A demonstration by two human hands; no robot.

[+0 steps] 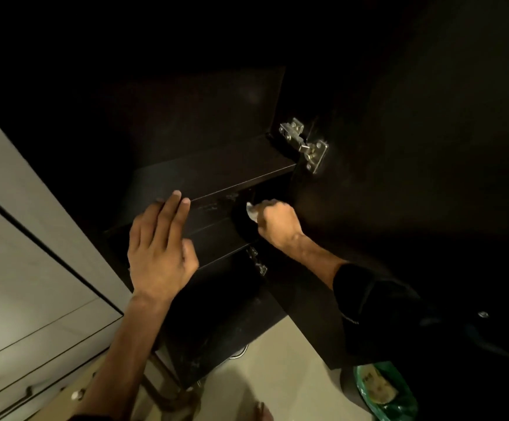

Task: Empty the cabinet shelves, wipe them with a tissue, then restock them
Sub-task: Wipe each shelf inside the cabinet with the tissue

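At the far left stands a pale panelled wall, its panels parted by thin dark lines; beside it the dark cabinet begins, its inside nearly black and hard to read. The left hand lies flat with fingers loosely spread, the fingertips resting on the front edge of the upper shelf, which looks bare, matt and dark brown. Below it, the lower shelf is equally dark, with faint pale smudges on the back wall above it. The right hand is closed in a fist around a crumpled white tissue, of which only a small wad shows at the knuckles, pressed at the right end of that lower shelf. Further right, a metal hinge joins the open cabinet door; a green bag lies on the floor below.
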